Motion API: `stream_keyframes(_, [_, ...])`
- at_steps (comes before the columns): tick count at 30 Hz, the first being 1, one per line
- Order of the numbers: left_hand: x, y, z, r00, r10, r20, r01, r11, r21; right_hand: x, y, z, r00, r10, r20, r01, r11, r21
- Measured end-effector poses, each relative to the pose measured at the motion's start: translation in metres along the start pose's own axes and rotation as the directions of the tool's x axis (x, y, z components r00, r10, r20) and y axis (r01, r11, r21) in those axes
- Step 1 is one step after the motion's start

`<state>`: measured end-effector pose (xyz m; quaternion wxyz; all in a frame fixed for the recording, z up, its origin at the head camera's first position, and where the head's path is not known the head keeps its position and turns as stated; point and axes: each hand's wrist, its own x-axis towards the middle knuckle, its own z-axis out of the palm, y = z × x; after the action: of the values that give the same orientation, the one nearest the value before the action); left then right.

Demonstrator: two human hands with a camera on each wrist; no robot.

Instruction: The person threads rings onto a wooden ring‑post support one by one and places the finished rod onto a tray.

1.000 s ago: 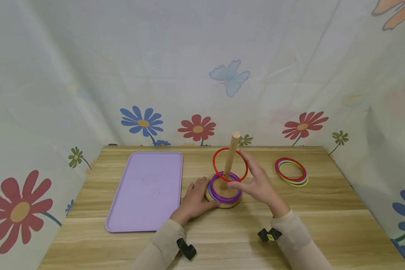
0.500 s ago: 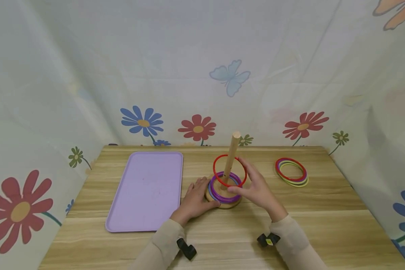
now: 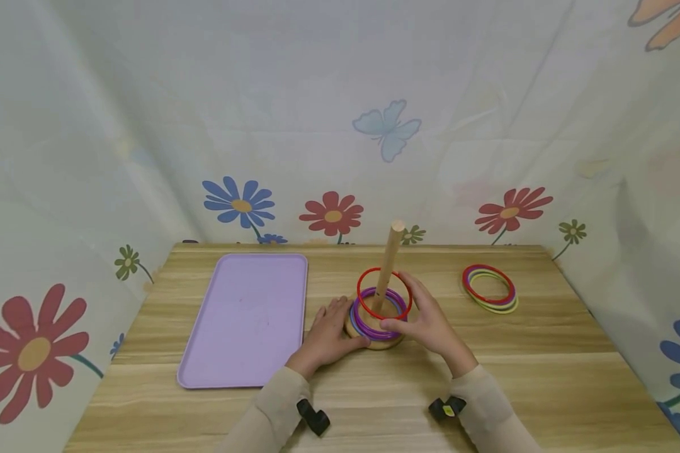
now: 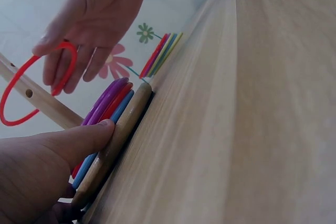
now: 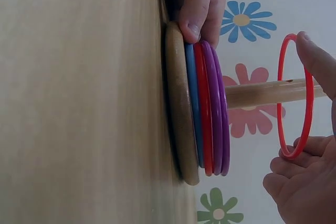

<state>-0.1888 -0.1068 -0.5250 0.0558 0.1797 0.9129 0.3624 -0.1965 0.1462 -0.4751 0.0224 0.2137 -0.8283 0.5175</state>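
Observation:
A wooden post [image 3: 390,255] rises from a round wooden base [image 3: 381,345], leaning slightly in the head view. Purple rings [image 5: 216,103], a red ring [image 5: 204,103] and a blue ring [image 5: 195,103] lie stacked around the post's foot. My left hand [image 3: 330,335] grips the base from its left side, the thumb at the near rim beside the stack. Between thumb and fingers my right hand [image 3: 427,322] holds another red ring [image 3: 358,290]. That ring encircles the post above the stack, apart from it, as the right wrist view shows.
On the left of the wooden table [image 3: 374,402] lies a lilac tray [image 3: 184,381]. Several more rings [image 3: 512,296], red, purple and yellow among them, lie overlapped at the right. A flower-printed cloth [image 3: 294,94] hangs behind and at both sides.
My right hand has lowered the red ring along the post, closer to the stack. My left hand, the base and the loose rings stay in place.

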Motion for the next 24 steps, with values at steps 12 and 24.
stream_keyframes(12, [0.000, 0.000, 0.000, 1.000, 0.011, -0.004, -0.011, 1.000, -0.003, -0.002, 0.009, 0.002, 0.999, 0.039, 0.010, -0.038, 0.999, -0.032])
stream_keyframes(24, [0.001, -0.001, 0.000, 1.000, 0.015, -0.013, -0.015, 1.000, 0.000, -0.003, 0.016, 0.005, 0.997, 0.052, 0.050, -0.051, 0.999, -0.020])
